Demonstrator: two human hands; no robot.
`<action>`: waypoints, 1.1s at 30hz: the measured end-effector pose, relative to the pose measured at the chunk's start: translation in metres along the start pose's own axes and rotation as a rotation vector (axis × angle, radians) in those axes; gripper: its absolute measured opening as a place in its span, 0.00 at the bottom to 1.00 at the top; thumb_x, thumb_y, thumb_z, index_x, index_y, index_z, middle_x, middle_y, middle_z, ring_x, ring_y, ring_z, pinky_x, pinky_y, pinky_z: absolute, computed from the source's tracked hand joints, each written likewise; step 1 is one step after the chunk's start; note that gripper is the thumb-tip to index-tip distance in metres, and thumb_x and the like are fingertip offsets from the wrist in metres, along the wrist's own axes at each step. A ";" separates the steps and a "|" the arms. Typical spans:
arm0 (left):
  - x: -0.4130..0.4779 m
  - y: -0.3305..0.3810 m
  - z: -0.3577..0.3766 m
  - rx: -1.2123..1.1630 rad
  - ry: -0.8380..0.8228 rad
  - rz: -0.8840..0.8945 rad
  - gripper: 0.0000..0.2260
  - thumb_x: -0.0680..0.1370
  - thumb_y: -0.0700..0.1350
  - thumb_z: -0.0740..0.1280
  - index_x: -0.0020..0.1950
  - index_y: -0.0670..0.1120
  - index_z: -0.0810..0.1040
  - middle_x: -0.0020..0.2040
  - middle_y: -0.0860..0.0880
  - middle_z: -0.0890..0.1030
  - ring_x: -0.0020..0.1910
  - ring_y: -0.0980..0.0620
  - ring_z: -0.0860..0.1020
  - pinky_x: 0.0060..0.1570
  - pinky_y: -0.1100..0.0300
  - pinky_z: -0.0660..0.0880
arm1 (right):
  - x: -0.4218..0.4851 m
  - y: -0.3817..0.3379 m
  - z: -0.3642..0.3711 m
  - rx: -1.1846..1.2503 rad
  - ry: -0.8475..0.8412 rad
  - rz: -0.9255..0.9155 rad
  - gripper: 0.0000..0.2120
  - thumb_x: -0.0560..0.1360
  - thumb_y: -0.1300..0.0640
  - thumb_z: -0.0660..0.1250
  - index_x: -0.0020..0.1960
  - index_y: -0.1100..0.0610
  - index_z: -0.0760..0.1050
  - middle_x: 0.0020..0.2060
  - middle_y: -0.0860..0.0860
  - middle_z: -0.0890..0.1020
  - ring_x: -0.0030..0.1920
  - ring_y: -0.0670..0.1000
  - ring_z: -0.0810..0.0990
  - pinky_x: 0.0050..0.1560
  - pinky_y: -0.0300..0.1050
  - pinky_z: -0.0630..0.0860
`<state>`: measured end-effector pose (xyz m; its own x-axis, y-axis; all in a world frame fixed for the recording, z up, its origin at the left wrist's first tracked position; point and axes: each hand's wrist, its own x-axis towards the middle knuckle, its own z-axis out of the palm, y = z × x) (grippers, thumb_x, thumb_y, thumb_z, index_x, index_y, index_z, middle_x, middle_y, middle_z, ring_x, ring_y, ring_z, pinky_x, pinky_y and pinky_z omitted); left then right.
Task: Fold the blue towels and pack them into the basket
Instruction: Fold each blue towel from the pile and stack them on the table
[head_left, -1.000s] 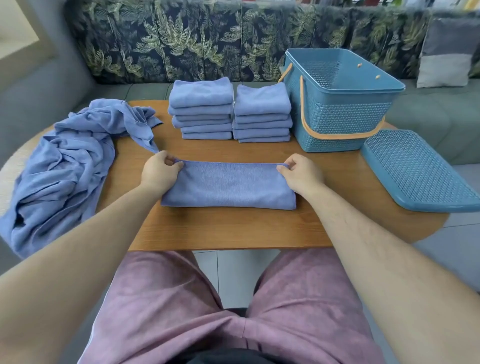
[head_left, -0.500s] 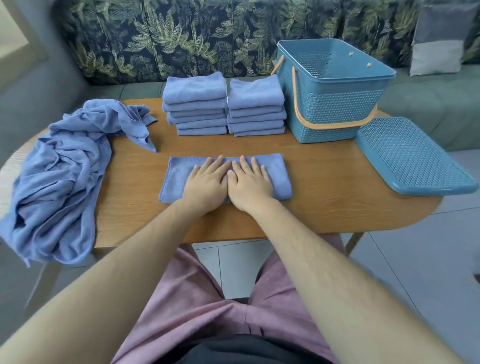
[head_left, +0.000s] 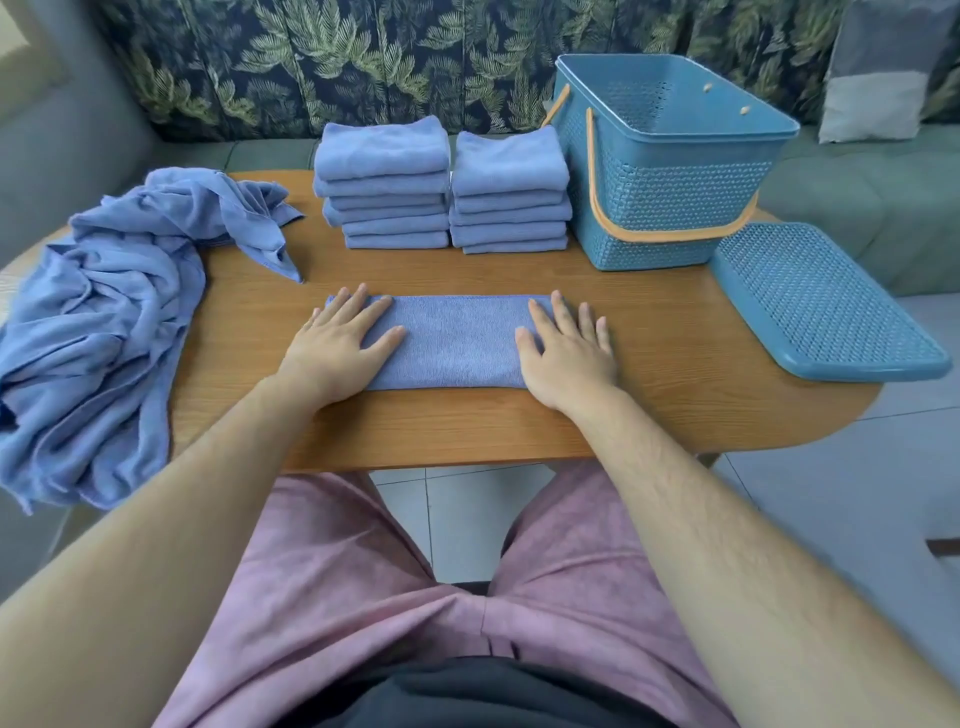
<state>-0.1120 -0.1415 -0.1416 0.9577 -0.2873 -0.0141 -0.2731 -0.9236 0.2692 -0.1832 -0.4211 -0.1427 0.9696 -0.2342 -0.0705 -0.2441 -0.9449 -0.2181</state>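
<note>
A blue towel (head_left: 457, 340), folded into a long strip, lies flat on the wooden table (head_left: 649, 364) in front of me. My left hand (head_left: 340, 345) presses flat on its left end, fingers straight and spread. My right hand (head_left: 569, 351) presses flat on its right end in the same way. Behind the strip stand two stacks of folded blue towels (head_left: 384, 182) (head_left: 509, 192). The blue basket (head_left: 670, 171) with an orange handle stands at the back right, nothing visible inside it.
A heap of unfolded blue towels (head_left: 104, 322) covers the table's left end and hangs over its edge. The basket's blue lid (head_left: 826, 301) lies at the right end, overhanging the rim. A leaf-patterned sofa runs behind the table.
My hands first pinched the strip's far corners, then lay side by side on its middle. They have now slid apart to its two ends, smoothing it flat.
</note>
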 end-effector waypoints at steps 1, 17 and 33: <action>0.000 0.000 0.001 0.004 -0.001 -0.001 0.30 0.80 0.69 0.48 0.80 0.62 0.55 0.83 0.54 0.50 0.81 0.52 0.46 0.79 0.49 0.44 | -0.001 0.000 0.001 0.004 0.001 0.000 0.29 0.83 0.38 0.40 0.82 0.42 0.47 0.82 0.45 0.43 0.82 0.55 0.41 0.79 0.55 0.35; 0.000 0.008 0.000 0.098 0.011 -0.019 0.30 0.80 0.68 0.46 0.81 0.61 0.52 0.83 0.54 0.49 0.81 0.51 0.46 0.79 0.44 0.44 | -0.029 -0.064 -0.011 -0.040 0.337 -0.045 0.21 0.77 0.43 0.62 0.65 0.52 0.76 0.74 0.57 0.65 0.73 0.62 0.61 0.71 0.58 0.57; -0.065 0.057 -0.022 0.318 0.226 -0.074 0.20 0.80 0.64 0.56 0.46 0.49 0.73 0.46 0.47 0.76 0.51 0.43 0.76 0.49 0.51 0.67 | -0.008 -0.051 -0.033 0.110 -0.006 -0.164 0.25 0.74 0.57 0.62 0.67 0.37 0.73 0.77 0.46 0.63 0.81 0.54 0.45 0.77 0.62 0.35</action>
<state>-0.1878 -0.1695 -0.1041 0.9619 -0.1870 0.1994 -0.1833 -0.9824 -0.0372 -0.1782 -0.3784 -0.0992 0.9965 -0.0776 -0.0309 -0.0835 -0.9396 -0.3320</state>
